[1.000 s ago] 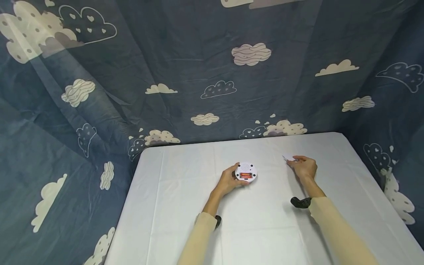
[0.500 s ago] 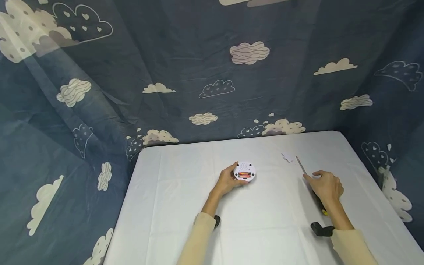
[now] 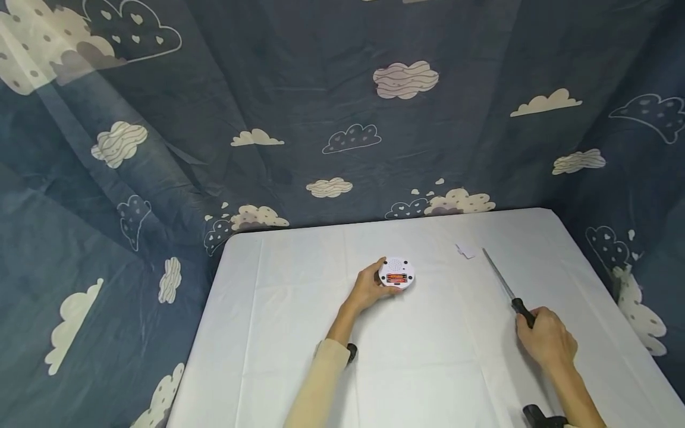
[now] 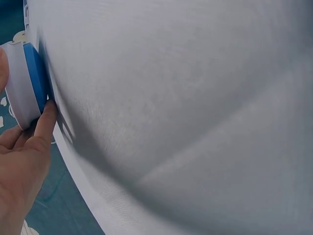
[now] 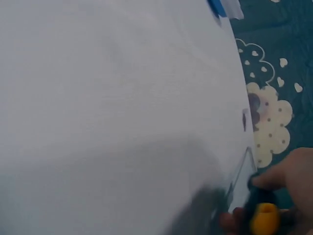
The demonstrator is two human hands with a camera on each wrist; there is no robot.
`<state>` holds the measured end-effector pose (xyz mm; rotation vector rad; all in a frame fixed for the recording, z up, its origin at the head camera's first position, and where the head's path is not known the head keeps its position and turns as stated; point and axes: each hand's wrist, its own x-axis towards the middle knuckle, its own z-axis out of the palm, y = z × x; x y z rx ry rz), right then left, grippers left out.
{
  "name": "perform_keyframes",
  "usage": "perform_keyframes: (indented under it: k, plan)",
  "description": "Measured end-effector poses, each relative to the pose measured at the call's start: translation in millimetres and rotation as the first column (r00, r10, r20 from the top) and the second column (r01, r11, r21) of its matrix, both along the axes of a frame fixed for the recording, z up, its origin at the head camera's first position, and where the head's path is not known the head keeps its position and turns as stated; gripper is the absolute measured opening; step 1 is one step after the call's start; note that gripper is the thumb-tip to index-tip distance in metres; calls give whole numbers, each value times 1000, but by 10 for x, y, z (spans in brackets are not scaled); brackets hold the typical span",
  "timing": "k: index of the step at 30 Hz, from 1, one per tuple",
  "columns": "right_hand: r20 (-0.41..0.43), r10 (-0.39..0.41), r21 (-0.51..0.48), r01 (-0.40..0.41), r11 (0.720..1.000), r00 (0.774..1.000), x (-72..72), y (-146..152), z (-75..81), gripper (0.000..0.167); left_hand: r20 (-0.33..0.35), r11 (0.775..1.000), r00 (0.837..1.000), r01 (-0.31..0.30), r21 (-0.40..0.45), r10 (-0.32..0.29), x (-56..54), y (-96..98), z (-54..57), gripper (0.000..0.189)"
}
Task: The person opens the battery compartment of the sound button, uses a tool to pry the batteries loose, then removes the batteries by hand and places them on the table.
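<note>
While gripping the round white device (image 3: 396, 265) in the curled left hand (image 3: 368, 289), mid-scene, held the screwdriver (image 3: 499, 274) in the closed right hand (image 3: 549, 339), near right. Saw a white piece (image 3: 465, 252) far right; could not read any print on the red batteries (image 3: 397, 278).

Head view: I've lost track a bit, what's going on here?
A person's left hand holds a round white device, its battery side turned toward the head camera, with red batteries showing in the open compartment. Their right hand grips a screwdriver by its dark handle, the shaft pointing away from the person. The screwdriver is apart from the device. A small white piece lies on the white table, between the two and farther back.
</note>
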<state>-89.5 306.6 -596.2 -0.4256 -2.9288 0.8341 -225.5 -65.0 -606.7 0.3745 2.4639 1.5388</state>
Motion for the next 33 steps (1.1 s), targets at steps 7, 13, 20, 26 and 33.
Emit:
perform_keyframes:
  k: [7,13,20,26,33]
  plan:
    - [-208,-58,-120,34,992,976,-145,30,63,41,0,999,1000,-13,-29,13,1,11,-52,101]
    - [-226,13,-392,-103,914,974,-286,-70,305,33,-4,999,1000,-12,-51,12,21,25,-54,102]
    - [-139,235,-434,-273,859,962,-511,-136,565,37,-37,1000,999,-13,-19,12,18,42,-61,102]
    - [-73,267,-401,-273,875,961,-648,-164,652,37,-43,1000,999,-14,8,14,19,73,-63,99]
    - [-35,320,-340,-312,887,947,-774,-249,799,34,-41,999,999,-21,38,23,10,74,-61,99]
